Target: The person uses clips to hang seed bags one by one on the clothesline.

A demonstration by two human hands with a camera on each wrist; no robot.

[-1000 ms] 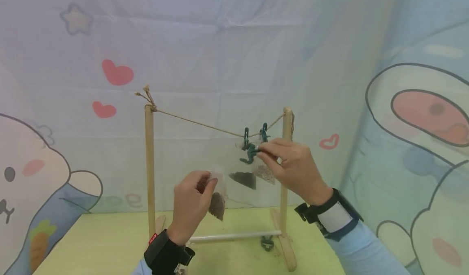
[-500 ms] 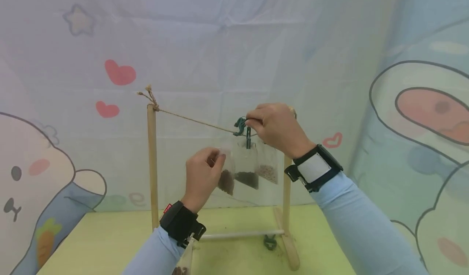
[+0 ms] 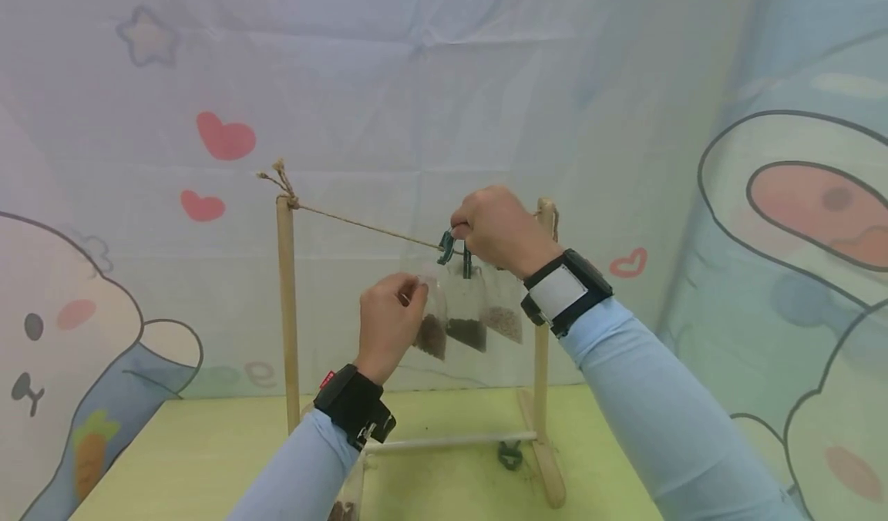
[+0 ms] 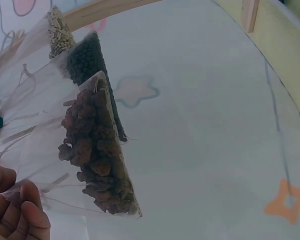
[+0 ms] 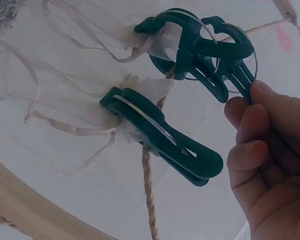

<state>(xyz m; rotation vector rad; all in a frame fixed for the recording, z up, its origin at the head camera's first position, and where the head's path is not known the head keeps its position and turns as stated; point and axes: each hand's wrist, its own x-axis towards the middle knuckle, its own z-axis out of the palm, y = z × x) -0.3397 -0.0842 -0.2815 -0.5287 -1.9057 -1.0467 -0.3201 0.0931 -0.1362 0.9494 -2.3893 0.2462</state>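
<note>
My left hand point(image 3: 391, 317) pinches the top of a sheer drawstring bag point(image 3: 432, 334) whose lower corner holds reddish-brown chunks point(image 4: 97, 155). To its right, a bag of dark pellets point(image 3: 466, 332) and a bag of pale pellets point(image 3: 502, 321) hang from the rope point(image 3: 368, 226). Green spring clips pin them there, including a clip point(image 5: 165, 140) low in the right wrist view. Up at the rope, my right hand point(image 3: 496, 224) pinches the handles of another green clip point(image 3: 446, 246); its tips are at the rope. Whether they grip it, I cannot tell.
Two wooden posts, left point(image 3: 286, 313) and right point(image 3: 541, 374), carry the sagging rope. A pale crossbar point(image 3: 451, 442) joins them low down. Beside the right foot lies a green clip point(image 3: 509, 455). Another filled bag point(image 3: 344, 505) lies at the table's front, partly hidden by my left arm.
My right hand has risen to the rope with the clip and shifted left. My left hand has lifted the bag of brown chunks up beside the hanging bags.
</note>
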